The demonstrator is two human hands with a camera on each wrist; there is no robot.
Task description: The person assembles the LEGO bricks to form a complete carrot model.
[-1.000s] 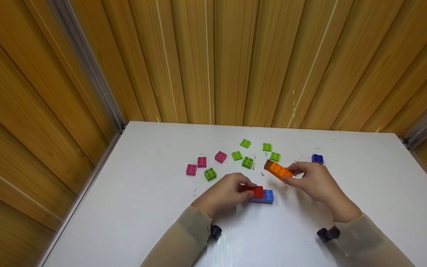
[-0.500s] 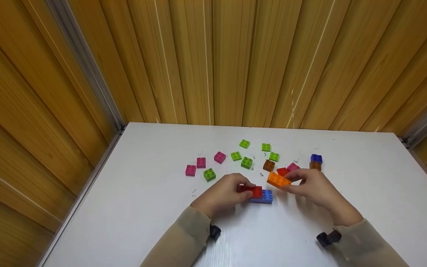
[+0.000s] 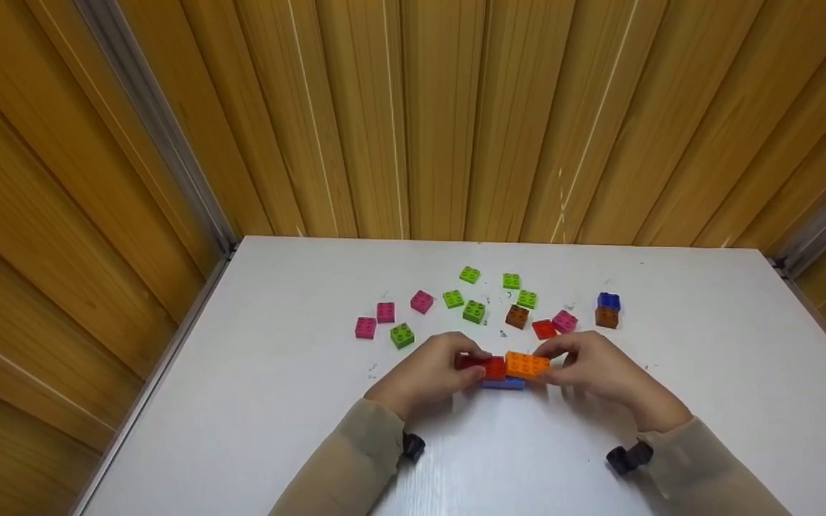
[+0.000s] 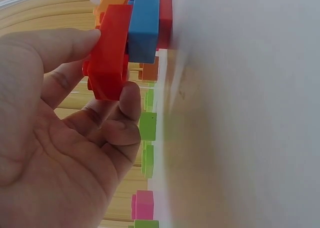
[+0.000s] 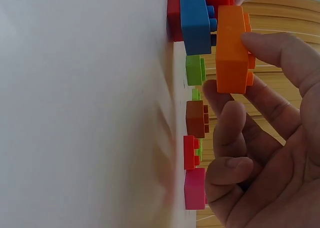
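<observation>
My left hand (image 3: 427, 374) pinches a red toy building brick (image 4: 111, 55) between thumb and fingers. That brick sits on the left part of a light blue brick (image 3: 503, 385) and overhangs its left end. Beneath the blue one, the left wrist view shows another red brick (image 4: 165, 22) at the table. An orange brick (image 3: 526, 365) is pinched by my right hand (image 3: 596, 374), studs up. It overlaps the right part of the blue brick, end against the red one. In the right wrist view blue studs (image 5: 213, 25) still show in a small gap below the orange brick.
Beyond the hands lie several green bricks (image 3: 474, 311) and, to the left, pink bricks (image 3: 386, 312). Near my right hand are a brown brick (image 3: 517, 316), a thin red brick (image 3: 544, 330) and a pink one (image 3: 564, 321). Farther right, a dark blue brick (image 3: 609, 302) adjoins a brown one (image 3: 606, 318).
My right hand has brought the orange brick left and toward me, turning it level, over the blue brick's bare studs. The left hand has kept its grip on the red brick.
</observation>
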